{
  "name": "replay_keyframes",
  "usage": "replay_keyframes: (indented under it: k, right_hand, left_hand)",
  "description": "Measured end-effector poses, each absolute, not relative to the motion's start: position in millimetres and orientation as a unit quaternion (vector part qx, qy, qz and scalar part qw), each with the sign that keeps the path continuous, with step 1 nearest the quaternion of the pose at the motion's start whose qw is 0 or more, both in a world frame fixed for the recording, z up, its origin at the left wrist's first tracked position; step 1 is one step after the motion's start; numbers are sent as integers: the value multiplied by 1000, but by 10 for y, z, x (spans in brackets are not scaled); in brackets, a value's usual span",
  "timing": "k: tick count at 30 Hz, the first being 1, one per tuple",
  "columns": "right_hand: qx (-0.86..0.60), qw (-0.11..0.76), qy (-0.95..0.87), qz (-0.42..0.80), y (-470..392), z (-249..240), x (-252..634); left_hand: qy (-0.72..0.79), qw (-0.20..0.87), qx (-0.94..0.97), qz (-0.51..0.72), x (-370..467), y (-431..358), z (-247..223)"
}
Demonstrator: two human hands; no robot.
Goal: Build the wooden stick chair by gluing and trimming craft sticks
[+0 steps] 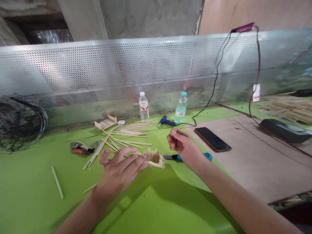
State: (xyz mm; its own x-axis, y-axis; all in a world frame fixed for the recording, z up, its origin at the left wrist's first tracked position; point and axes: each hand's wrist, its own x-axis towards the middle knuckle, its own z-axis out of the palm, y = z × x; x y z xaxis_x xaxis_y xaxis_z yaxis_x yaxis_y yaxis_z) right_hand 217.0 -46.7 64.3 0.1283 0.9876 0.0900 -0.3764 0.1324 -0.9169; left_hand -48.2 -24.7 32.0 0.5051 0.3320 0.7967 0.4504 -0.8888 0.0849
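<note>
My left hand (pixel 123 165) has its fingers on the left side of a small box-like piece made of thin wooden sticks (pixel 156 158), raised over the green table. To the right of that piece, my right hand (pixel 179 143) is closed, with thumb and fingertips pressed together; whatever it may pinch is too small to make out. A blue-handled cutter (pixel 179 158) lies partly behind my right wrist, its dark blade pointing left. Loose wooden sticks (pixel 131 132) are spread beyond my left hand. Behind them stands a stick frame (pixel 106 123).
Two bottles (pixel 144 109) (pixel 180 109) stand before the perforated metal panel (pixel 156 74). Between them lies a blue glue gun (pixel 167 121) with a black cord. A phone (pixel 212 139) rests at right, red-handled pliers (pixel 81 149) at left, and a wire coil (pixel 21 125) farther left.
</note>
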Motion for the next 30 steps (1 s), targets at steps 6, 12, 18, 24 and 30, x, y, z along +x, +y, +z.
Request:
replay_keyframes:
  k: [6, 12, 18, 24, 30]
  right_hand:
    - [-401, 611, -420, 538, -496, 657, 2141]
    - [-421, 579, -460, 526, -499, 637, 2128]
    - [-447, 562, -501, 482, -494, 630, 2142]
    - [-456, 546, -538, 453, -473, 585, 2123]
    - [-431, 499, -627, 416, -582, 586, 2020]
  left_hand:
    - [-178, 298, -843, -412, -394, -259, 444]
    - [-189, 298, -822, -447, -341, -261, 521]
    - [-214, 295, -813, -455, -401, -207, 557]
    - [-248, 292, -806, -450, -434, -134, 539]
    - [-249, 294, -802, -457, -402, -140, 506]
